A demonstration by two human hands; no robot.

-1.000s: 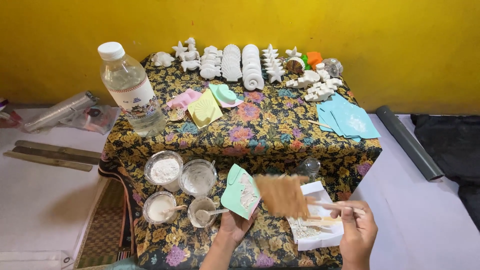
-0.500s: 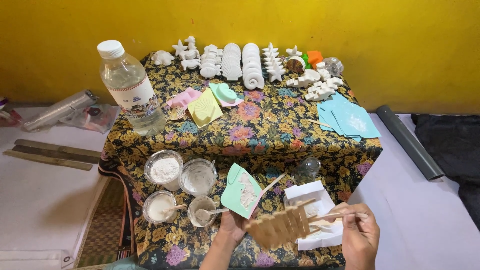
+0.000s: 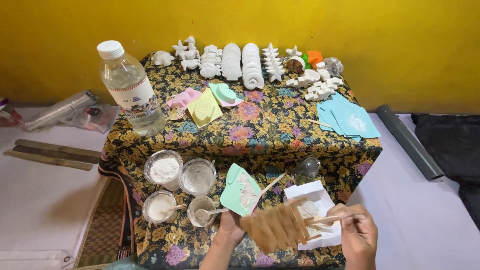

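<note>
Left hand [image 3: 231, 229] gripping green mould [image 3: 240, 190], right hand [image 3: 357, 231] pinching blurred stick [image 3: 327, 219] beside plaster cups [image 3: 162, 206].

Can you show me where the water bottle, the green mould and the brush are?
water bottle [image 3: 131, 90]: head view, on its label.
green mould [image 3: 241, 190]: head view, on its flat face.
brush [image 3: 275, 227]: head view, on its blurred bristles.

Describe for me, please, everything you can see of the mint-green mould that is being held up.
The mint-green mould is a thin, flat, plastic-looking sheet with rounded corners. A shaped hollow in its face holds whitish material. It is tilted up on edge, its face turned toward the camera, above the floral cloth. The left hand holds it from below. A thin wooden stick lies against its right edge, and small cups stand to its left.
</note>
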